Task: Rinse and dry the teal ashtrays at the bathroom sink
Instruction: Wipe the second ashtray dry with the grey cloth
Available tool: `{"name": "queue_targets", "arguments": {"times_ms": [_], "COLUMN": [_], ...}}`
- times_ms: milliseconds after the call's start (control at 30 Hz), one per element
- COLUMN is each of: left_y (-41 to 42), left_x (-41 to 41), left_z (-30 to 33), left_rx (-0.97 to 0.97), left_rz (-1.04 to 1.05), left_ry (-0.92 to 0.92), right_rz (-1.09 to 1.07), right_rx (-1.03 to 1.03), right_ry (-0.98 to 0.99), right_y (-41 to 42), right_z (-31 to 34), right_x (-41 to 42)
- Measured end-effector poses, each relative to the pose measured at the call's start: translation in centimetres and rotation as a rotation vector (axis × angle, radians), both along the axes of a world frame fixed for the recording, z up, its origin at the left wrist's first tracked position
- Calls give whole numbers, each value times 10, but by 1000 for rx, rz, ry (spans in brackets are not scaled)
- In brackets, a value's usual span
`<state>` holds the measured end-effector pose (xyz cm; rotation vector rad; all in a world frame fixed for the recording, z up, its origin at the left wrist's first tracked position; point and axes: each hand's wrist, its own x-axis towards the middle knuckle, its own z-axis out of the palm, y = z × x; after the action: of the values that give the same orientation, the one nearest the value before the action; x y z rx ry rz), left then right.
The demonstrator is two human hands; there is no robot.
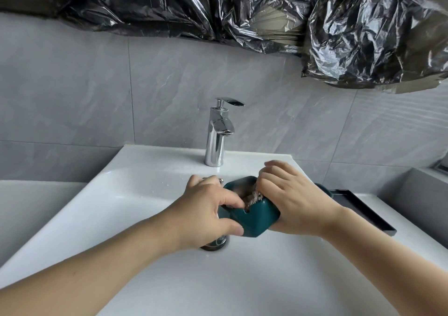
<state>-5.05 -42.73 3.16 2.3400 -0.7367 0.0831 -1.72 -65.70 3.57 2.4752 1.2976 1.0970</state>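
Fingers of my left hand (208, 209) curl over the near rim of the glossy teal ceramic ashtray (252, 215), thumb pressed against its outer wall, gripping it tilted above the basin. My right hand (291, 201) cups the ashtray's far side, fingertips bent down into its hollow, where something pale and wet-looking sits; I cannot tell what it is. A notch cuts the ashtray's rim. Below my left hand the round metal drain (214, 244) shows in the smooth white sink (135, 194). Behind stands the polished chrome faucet (218, 134). Beyond my right wrist a second teal piece (323, 188) lies beside a dark flat tray (363, 209) on the sink's ledge. Crinkled black plastic sheeting (218, 10) hangs over grey marbled wall tiles (97, 97).
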Motion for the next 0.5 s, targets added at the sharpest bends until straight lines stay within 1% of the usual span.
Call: {"name": "queue_targets", "arguments": {"times_ms": [100,167,300,500], "left_y": [6,9,19,27], "left_x": [-2,1,6,12], "left_z": [5,8,9,3], "left_rx": [87,102,99,41], "left_rz": [-102,-94,-23,36], "left_ry": [-93,-127,-30,142], "right_rz": [130,138,94,144], "right_rx": [22,-9,-89,-88], "right_ry": [36,57,116,122], "right_y": [-9,-5,12,12], "right_z": [3,7,12,8], "right_x": [3,6,10,19]}}
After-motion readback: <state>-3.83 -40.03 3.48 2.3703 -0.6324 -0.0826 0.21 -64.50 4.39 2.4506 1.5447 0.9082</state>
